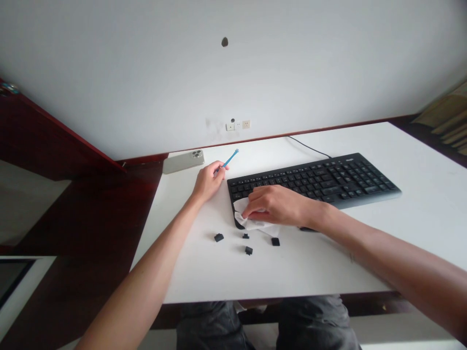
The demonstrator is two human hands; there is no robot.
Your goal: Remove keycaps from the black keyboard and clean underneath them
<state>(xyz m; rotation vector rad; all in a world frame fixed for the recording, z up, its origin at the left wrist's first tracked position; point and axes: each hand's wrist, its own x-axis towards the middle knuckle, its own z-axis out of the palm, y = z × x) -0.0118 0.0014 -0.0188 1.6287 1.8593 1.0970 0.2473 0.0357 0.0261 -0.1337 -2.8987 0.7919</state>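
My left hand point(211, 180) is closed around a thin blue stick with a splayed tip point(230, 158), which points up and away, left of the keyboard. The black keyboard point(324, 177) lies at a slant on the white table. At its near left corner my right hand point(272, 204) grips a crumpled white tissue point(251, 222) against the keys. Fingers and tissue hide that corner. Several loose black keycaps lie on the table in front, among them one keycap at the left point(219, 237), one nearest me point(248, 251) and one at the right point(276, 241).
A phone point(182, 162) lies at the table's far left corner. The keyboard's cable point(308, 146) runs to the back edge. Behind the white table point(204, 277) is a wall with sockets point(239, 125). A dark red door panel point(54, 131) stands at the left.
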